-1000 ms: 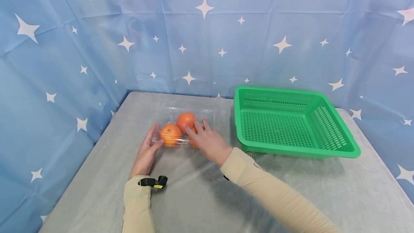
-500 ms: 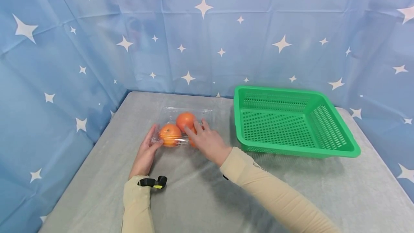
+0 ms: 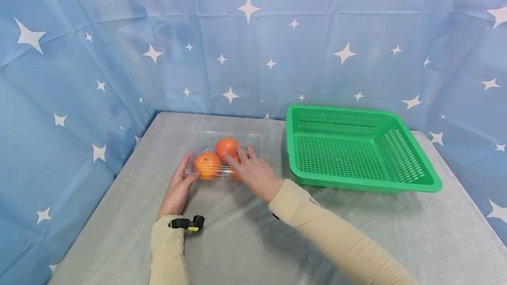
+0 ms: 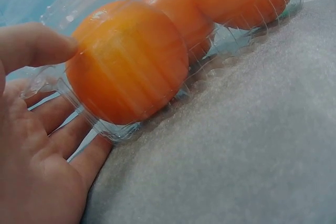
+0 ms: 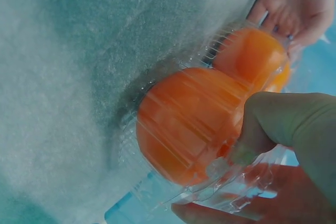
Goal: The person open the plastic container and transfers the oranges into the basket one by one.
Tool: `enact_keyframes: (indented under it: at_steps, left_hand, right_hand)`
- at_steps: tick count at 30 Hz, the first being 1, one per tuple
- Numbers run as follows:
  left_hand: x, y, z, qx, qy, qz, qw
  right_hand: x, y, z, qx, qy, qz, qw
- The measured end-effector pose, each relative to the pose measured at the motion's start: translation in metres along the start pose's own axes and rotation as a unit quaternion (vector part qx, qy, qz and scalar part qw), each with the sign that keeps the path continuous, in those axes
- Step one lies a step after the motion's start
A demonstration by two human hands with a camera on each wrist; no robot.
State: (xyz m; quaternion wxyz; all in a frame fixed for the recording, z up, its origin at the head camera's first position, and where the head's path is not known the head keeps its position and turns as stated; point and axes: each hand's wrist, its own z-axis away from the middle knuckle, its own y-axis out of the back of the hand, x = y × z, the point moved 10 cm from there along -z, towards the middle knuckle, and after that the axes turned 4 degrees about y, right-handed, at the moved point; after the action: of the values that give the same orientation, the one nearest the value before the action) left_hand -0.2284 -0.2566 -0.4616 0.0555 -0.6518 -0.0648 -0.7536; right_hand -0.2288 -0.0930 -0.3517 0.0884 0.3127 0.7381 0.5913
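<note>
The head view looks forward and down over the worktop (image 3: 222, 250), far enough back to take in left hand (image 3: 177, 191), right hand (image 3: 258, 177) and green basket (image 3: 368, 183). Both wrist views, tilted and close, face the clear container (image 4: 122, 134) from opposite ends, sharing its oranges (image 4: 128, 64); the right one also catches the left hand.

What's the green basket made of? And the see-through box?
The basket looks like hard, slightly shiny plastic: evenly green, smooth-edged, with neat rows of holes. The box seems to be thin, glossy plastic: it's clear, ribbed and catches bright glints. I can't tell which kind of plastic.
</note>
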Motion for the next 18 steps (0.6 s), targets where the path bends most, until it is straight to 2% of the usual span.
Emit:
enact_keyframes:
  at_steps: [5,18]
  left_hand:
    - [0.0002,0.0001,-0.0006,-0.001,-0.008,0.001,1.0000]
    - [-0.0005,0.0005,0.0010,-0.002,-0.001,-0.005,1.0000]
  right_hand:
    - [0.0005,-0.0006,-0.0004,-0.010,-0.003,-0.003,1.000]
    - [0.0046,-0.0009,-0.0021,-0.039,-0.004,-0.030,0.999]
